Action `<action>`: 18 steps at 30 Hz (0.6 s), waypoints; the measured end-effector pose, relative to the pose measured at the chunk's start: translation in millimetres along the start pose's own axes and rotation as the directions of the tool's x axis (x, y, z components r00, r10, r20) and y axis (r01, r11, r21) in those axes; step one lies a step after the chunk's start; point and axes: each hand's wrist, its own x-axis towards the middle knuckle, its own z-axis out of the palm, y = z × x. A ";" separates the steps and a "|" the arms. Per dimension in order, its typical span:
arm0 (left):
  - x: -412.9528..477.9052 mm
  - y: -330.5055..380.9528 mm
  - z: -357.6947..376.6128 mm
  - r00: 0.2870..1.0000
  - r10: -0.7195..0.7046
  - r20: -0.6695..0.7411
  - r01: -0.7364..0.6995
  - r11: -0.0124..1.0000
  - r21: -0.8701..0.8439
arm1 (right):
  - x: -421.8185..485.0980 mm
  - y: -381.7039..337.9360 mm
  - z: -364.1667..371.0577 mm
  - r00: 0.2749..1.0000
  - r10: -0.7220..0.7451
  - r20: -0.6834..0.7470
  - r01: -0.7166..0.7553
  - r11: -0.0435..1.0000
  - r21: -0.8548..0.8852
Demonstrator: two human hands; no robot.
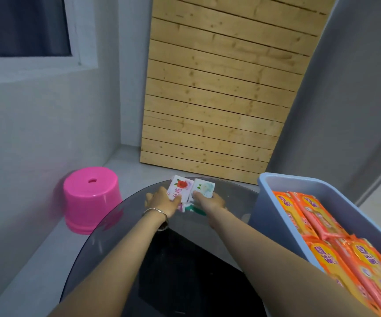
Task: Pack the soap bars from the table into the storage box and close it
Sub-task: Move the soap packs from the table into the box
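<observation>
grey walls (47,124) | window (22,26) | slatted wood panel (219,88) | pink stool (91,197)

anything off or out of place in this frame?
Nothing is spilled or damaged. One oddity: the pink stool left of the glass table sits on a raised ledge, not the floor. Left hand and right hand each grip a white soap bar. Orange packs lie tidily in the blue storage box.

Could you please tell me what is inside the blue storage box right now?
The blue storage box holds orange-wrapped soap packs lying side by side. Whatever sits beneath them, and the box's floor, is covered.
</observation>
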 end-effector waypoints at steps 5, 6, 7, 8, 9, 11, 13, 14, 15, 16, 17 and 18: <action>-13.9 2.0 -3.0 1.000 0.022 -0.008 -0.023 0.983 -0.184 | -8.2 3.1 6.8 0.998 -0.063 -0.005 0.063 0.992 0.110; -16.0 2.6 -6.8 1.000 0.005 -0.011 -0.008 0.970 -0.243 | -9.7 3.3 6.0 0.999 -0.040 -0.003 0.040 0.991 0.124; -19.4 2.4 -11.3 1.000 -0.019 -0.012 0.014 0.955 -0.297 | -13.4 3.0 4.8 1.000 -0.017 0.000 0.017 0.992 0.122; -23.0 1.6 -14.9 0.999 -0.044 0.004 0.042 0.943 -0.329 | -18.3 2.8 2.3 1.000 0.009 0.016 -0.011 0.993 0.115; -30.9 -0.3 -20.4 0.996 -0.080 0.029 0.085 0.932 -0.351 | -26.2 3.3 -0.9 0.998 0.042 0.053 -0.047 0.993 0.106; -40.5 -6.2 -26.1 0.976 -0.163 0.143 0.211 0.866 -0.453 | -37.3 7.7 -4.7 0.983 0.112 0.144 -0.127 0.987 0.100; -53.4 -13.9 -33.8 0.942 -0.190 0.276 0.315 0.778 -0.543 | -53.0 13.6 -12.0 0.961 0.157 0.226 -0.180 0.980 0.088; -61.2 -16.5 -38.2 0.933 -0.193 0.305 0.336 0.776 -0.534 | -60.9 16.6 -16.4 0.951 0.162 0.263 -0.189 0.978 0.084; -69.0 -18.5 -42.7 0.929 -0.183 0.322 0.333 0.792 -0.512 | -68.1 19.6 -20.2 0.943 0.162 0.292 -0.193 0.978 0.080; -78.6 -18.3 -47.8 0.927 -0.163 0.337 0.323 0.803 -0.501 | -76.9 22.4 -25.1 0.933 0.165 0.320 -0.199 0.977 0.079; -87.6 -16.2 -52.3 0.925 -0.138 0.353 0.313 0.803 -0.507 | -84.6 23.9 -29.2 0.924 0.164 0.346 -0.206 0.975 0.085; -94.7 -14.6 -55.6 0.925 -0.110 0.364 0.304 0.789 -0.533 | -90.2 24.5 -32.4 0.915 0.157 0.371 -0.208 0.973 0.102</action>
